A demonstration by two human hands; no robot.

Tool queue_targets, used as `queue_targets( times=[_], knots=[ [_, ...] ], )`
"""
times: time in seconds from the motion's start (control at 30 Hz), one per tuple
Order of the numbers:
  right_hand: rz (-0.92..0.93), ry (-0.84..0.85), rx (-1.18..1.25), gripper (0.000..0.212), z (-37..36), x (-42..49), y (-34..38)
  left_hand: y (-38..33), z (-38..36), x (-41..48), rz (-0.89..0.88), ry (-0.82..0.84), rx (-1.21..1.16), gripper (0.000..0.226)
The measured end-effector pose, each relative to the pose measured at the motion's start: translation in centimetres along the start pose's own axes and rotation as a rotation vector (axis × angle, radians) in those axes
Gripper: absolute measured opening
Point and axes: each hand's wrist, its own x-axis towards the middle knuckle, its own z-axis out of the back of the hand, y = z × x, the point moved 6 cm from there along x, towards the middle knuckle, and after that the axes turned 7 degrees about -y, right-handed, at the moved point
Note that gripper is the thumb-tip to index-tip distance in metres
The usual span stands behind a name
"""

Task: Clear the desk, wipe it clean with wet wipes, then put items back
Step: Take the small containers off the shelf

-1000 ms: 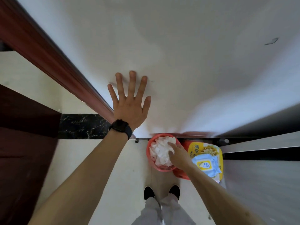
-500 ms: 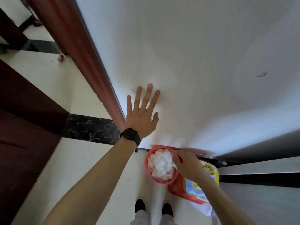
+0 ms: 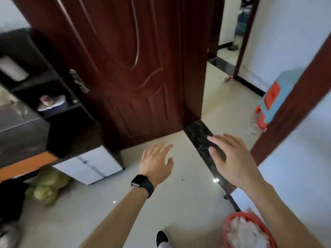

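Both grips are spread wide and hold nothing: left hand (image 3: 157,162) at centre frame, right hand (image 3: 232,161) beside it. The red plastic basket of crumpled white wipes (image 3: 248,230) sits at lower right, below the right forearm.

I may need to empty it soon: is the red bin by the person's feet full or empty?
Full, or nearly so. The red bin holds a heap of crumpled white wipes reaching about to its rim. Its lower part is cut off by the frame.

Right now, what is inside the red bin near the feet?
The red bin is filled with crumpled white wipes. Anything beneath them is covered, and the right forearm hides the bin's far side.
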Motion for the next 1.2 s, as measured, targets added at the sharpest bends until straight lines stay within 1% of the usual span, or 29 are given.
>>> queue_targets(
  times=[0.1, 0.17, 0.23, 0.4, 0.57, 0.7, 0.9, 1.07, 1.2],
  knots=[
    [0.222, 0.094, 0.082, 0.045, -6.3, 3.3, 10.0, 10.3, 6.3, -3.1, 0.208, -0.126, 0.044, 0.051],
    [0.323, 0.169, 0.133, 0.043, -9.8, 4.5, 16.5, 16.3, 10.0, -5.4, 0.309, -0.202, 0.082, 0.053],
    [0.414, 0.209, 0.180, 0.041, -13.0, 5.7, 23.6, 22.8, 13.7, -8.0, 0.411, -0.269, 0.105, 0.054],
    [0.539, 0.263, 0.223, 0.041, -18.8, 8.0, 36.4, 35.3, 20.9, -11.4, 0.517, -0.365, 0.222, 0.056],
    [0.591, 0.267, 0.253, 0.041, -25.6, 10.3, 46.0, 46.5, 26.4, -12.8, 0.561, -0.453, 0.259, 0.057],
    [0.534, 0.279, 0.242, 0.043, -30.1, 12.2, 50.7, 53.5, 29.3, -11.8, 0.560, -0.481, 0.245, 0.058],
    [0.479, 0.281, 0.204, 0.042, -35.2, 16.1, 55.0, 61.2, 31.2, -7.0, 0.512, -0.478, 0.213, 0.056],
    [0.453, 0.308, 0.175, 0.043, -41.4, 20.7, 56.7, 67.3, 29.6, -0.4, 0.483, -0.454, 0.195, 0.057],
    [0.393, 0.377, 0.206, 0.045, -49.2, 25.2, 57.1, 72.4, 26.6, 6.0, 0.458, -0.420, 0.175, 0.058]
  ],
)
